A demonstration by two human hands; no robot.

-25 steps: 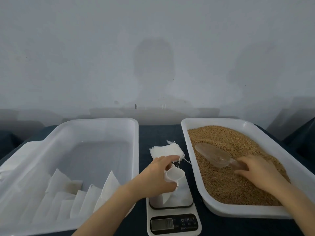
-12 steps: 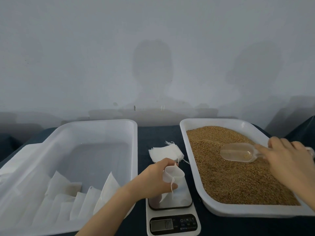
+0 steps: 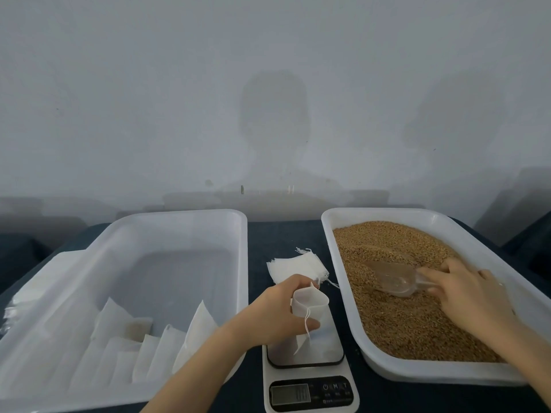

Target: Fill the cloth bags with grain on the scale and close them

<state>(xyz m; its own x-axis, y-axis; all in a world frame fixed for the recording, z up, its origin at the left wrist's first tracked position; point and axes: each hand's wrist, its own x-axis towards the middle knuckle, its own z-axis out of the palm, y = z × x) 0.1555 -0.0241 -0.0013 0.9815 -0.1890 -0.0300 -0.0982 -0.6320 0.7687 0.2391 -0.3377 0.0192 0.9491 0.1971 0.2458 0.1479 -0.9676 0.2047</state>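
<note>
My left hand (image 3: 275, 311) holds a white cloth bag (image 3: 310, 305) upright on the scale (image 3: 310, 380), its mouth open and its drawstring hanging down. My right hand (image 3: 468, 293) grips the handle of a clear plastic scoop (image 3: 393, 278), whose bowl is dug into the brown grain (image 3: 402, 317). The grain fills a white tray (image 3: 334, 263) to the right of the scale.
A small stack of empty cloth bags (image 3: 293, 265) lies on the dark table behind the scale. A large white tub (image 3: 167, 222) at the left holds several filled bags leaning along its near side. A grey wall stands close behind.
My right hand brought the scoop back down from above the grain and pushed it into the grain, moving left. My left hand kept hold of the bag on the scale.
</note>
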